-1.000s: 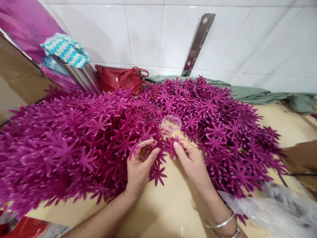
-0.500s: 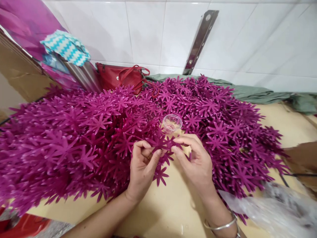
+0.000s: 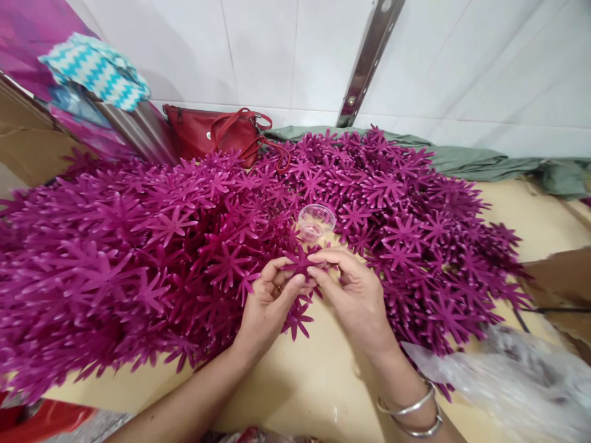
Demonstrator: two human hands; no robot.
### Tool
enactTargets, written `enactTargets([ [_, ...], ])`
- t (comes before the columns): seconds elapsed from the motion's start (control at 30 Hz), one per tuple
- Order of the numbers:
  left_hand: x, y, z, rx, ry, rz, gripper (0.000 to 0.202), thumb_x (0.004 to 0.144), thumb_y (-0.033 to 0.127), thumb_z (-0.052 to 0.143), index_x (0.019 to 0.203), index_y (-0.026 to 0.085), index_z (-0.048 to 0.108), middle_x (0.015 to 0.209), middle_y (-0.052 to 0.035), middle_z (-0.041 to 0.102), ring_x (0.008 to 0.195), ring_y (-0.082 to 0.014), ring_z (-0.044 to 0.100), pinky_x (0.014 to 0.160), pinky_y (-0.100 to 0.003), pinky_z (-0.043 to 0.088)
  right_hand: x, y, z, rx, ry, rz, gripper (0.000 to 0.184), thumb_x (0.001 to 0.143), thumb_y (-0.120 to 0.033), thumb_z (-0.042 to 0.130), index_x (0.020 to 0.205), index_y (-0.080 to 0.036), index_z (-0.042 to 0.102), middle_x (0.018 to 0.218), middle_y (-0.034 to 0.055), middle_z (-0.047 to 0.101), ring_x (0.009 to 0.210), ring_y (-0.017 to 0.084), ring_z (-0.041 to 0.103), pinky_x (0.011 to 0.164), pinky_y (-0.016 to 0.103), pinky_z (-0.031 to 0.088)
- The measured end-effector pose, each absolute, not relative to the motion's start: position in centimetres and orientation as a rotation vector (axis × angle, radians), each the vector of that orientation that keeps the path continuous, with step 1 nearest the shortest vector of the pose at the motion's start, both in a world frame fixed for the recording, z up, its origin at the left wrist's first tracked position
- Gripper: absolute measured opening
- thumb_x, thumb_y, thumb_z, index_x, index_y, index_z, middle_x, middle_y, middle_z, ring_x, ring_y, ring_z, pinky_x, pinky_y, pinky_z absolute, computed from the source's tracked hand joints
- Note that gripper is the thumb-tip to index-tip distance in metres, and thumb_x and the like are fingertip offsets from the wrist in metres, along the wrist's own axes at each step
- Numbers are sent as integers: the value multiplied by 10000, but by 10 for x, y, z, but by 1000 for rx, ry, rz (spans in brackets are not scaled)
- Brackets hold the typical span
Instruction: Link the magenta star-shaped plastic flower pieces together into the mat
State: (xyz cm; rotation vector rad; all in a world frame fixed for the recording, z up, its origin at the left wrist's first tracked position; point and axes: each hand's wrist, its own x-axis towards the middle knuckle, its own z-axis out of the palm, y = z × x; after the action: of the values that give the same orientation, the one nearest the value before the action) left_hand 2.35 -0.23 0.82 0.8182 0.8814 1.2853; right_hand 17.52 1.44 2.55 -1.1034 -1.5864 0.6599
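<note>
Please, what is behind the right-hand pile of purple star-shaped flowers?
Crumpled green fabric lies behind the pile of purple star-shaped flowers, along the white tiled wall. Anything low behind the pile is covered and cannot be seen.

Flwrs [image 3: 108,267] magenta, bag [image 3: 191,134] red, cloth [image 3: 99,71] turq/wht zigzag, tbl [image 3: 316,375] beige

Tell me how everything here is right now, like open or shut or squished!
Left grip: closed on the flower
Right grip: pinching the flower
Flower: held, petals spread
Left pile: heaped
Right pile: heaped
Cup: rim up, contents unclear
Red bag: strap loose, zip unclear
Zigzag cloth: draped
Green cloth: rumpled
Plastic bag: crumpled
Bangles: worn
</note>
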Motion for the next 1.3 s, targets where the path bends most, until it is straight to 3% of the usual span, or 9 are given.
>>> enactTargets([
  [0.13, 20, 1, 4, 777, 901, 1249, 215, 929, 381, 729, 992, 191, 654, 877, 4, 751, 832, -142, 778, 826, -258, 645, 175, 15, 26, -1122, -1567, 678, 132, 940, -157, 691, 1015, -259, 730, 988, 19, 728, 953, 187, 687, 940, 352, 536],
  [0.23, 19, 0, 3, 810, 920, 1253, 198, 930, 370, 730, 925, 185, 659, 839, 15, 727, 804, -136, 768, 804, -254, 649, 175, 15, 25, -1117, -1608, 615, 130, 896, -181, 758, 1003, -254, 745, 1055, 44, 692, 1048, 206, 665, 980, 364, 523],
  [0.47, 22, -1, 10, 812, 908, 1235, 216, 880, 359, 787, 963, 172, 718, 858, 9, 743, 812, -110, 743, 816, -225, 645, 176, 18, 24, -1149, -1601, 613, 104, 921, -153, 712, 865, -239, 726, 1050, 38, 674, 1050, 194, 660, 1008, 362, 504],
  [0.67, 22, -1, 9, 798, 925, 1243, 239, 881, 390, 782, 944, 167, 722, 851, 11, 744, 776, -100, 736, 818, -227, 641, 174, 17, 25, -1108, -1662, 556, 124, 885, -173, 769, 982, -235, 724, 1089, 49, 679, 1083, 204, 655, 1011, 350, 498],
  [0.87, 21, -1, 7, 791, 912, 1186, 263, 846, 368, 823, 990, 172, 722, 868, 4, 761, 767, -98, 732, 773, -195, 618, 174, 18, 23, -1104, -1608, 679, 107, 931, -140, 693, 864, -224, 694, 953, 27, 705, 993, 182, 674, 923, 307, 509],
  [1.03, 22, -1, 3, 816, 951, 1166, 236, 903, 388, 760, 972, 170, 703, 862, 3, 734, 792, -110, 732, 804, -218, 615, 174, 17, 27, -1136, -1623, 720, 150, 965, -156, 640, 828, -213, 659, 885, 21, 684, 893, 172, 658, 837, 296, 492],
  [1.3, 23, -3, 2, 891, 1014, 1238, 205, 944, 380, 708, 1010, 188, 682, 920, 2, 715, 827, -114, 711, 805, -218, 582, 174, 17, 23, -1220, -1559, 890, 182, 985, -264, 615, 816, -200, 645, 811, 17, 647, 762, 162, 602, 685, 273, 468],
])
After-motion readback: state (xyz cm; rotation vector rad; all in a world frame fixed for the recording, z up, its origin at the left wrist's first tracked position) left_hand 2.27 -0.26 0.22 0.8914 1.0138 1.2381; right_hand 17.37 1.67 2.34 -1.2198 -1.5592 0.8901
